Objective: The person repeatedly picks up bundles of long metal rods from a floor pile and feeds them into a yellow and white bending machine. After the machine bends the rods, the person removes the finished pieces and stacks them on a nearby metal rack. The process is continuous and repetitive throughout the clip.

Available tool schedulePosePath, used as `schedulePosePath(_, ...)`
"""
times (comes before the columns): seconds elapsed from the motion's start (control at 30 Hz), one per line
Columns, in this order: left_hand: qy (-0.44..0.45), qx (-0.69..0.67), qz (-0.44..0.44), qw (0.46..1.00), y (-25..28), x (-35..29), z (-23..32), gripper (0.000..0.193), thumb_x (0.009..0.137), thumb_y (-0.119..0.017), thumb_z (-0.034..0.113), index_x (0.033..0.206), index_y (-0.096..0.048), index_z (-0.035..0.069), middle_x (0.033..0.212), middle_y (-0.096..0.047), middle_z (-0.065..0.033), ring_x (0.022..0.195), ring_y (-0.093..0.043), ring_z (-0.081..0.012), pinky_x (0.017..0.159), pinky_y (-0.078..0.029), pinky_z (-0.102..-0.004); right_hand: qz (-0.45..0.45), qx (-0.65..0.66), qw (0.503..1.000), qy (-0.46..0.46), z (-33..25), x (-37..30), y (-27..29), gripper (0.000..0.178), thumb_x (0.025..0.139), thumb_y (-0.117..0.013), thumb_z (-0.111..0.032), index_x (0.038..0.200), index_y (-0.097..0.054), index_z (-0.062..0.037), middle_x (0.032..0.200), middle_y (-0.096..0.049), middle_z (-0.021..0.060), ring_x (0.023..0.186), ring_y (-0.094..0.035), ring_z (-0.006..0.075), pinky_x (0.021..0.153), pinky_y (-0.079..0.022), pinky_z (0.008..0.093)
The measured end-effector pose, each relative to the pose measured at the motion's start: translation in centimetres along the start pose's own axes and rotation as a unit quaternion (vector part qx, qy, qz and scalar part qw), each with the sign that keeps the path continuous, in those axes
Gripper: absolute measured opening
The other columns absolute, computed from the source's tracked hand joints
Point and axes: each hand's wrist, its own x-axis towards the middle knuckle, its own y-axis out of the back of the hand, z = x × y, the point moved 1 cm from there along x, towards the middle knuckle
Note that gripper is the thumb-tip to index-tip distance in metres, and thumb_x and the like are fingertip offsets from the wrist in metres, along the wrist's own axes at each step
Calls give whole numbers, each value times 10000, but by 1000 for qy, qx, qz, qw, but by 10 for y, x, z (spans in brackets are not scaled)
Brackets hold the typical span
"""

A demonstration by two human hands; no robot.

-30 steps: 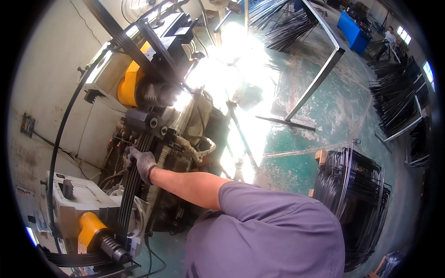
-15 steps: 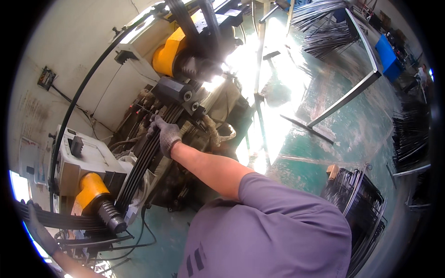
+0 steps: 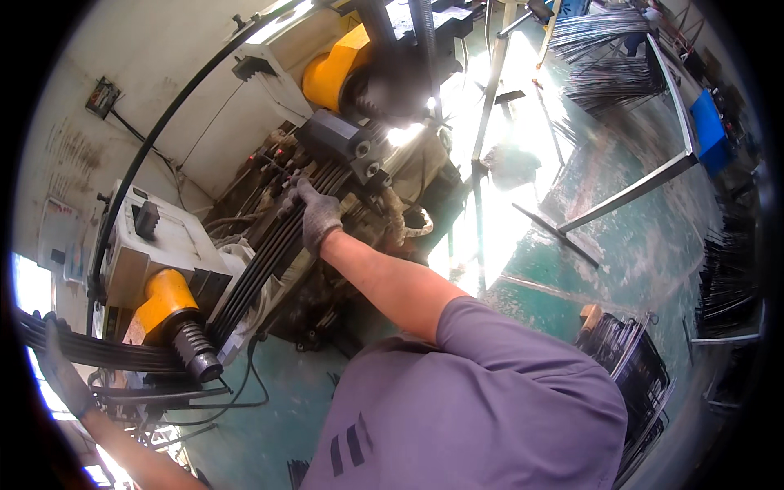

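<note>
A bundle of several long, dark metal rods (image 3: pixel 258 276) runs slantwise along the machine and past a ridged roller at lower left. My right hand (image 3: pixel 317 217), in a grey knit glove, is closed on the bundle just below a dark machine block (image 3: pixel 330 140). Its fingertips are partly hidden among the rods. Far to the left, my left hand (image 3: pixel 67 371), in a dark glove, grips the rods' other stretch, with its fingers reaching across them. The yellow housing (image 3: pixel 167 299) with the dark ridged roller (image 3: pixel 196 349) sits between my two hands.
Another yellow housing (image 3: pixel 331 77) rises at the machine's far end. A black hose (image 3: pixel 155 131) arches over the left side. On the right stand a metal frame (image 3: pixel 629 192) with rod bundles (image 3: pixel 608 77) beyond it and a rack of dark wire parts (image 3: pixel 625 351). Cables hang at lower left.
The whole view has shifted, so the machine sits higher and farther right in it. Both hands keep about the same places on the rods.
</note>
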Motion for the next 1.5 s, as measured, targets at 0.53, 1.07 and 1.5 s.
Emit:
schedulePosePath(0.53,137,-64,-122,981,21,-27,-18,490,914,-590,234,1333,-472,7,1186,-562,-108,1144,-504,-191,1005,-359,-337,-4,-120,993,2,-6,7,40,133,944,-568,-158,1014,-542,-47,747,-570,56,668,-615,216,685,-582,392)
schedulePosePath(1.07,258,-3,-114,959,28,-22,-10,422,915,-597,307,1212,-605,8,1167,-578,-68,1090,-523,-152,972,-382,-310,-24,-100,995,-2,-8,1,38,87,945,-559,-120,1006,-535,-62,745,-565,64,686,-614,229,694,-560,389)
schedulePosePath(1.5,251,-34,-108,962,25,-28,-5,418,919,-566,255,1229,-569,-26,1089,-617,-103,991,-585,-178,883,-435,-332,-17,-116,993,-13,-8,-5,32,76,954,-529,-100,1006,-547,-47,733,-601,73,656,-623,213,618,-538,351)
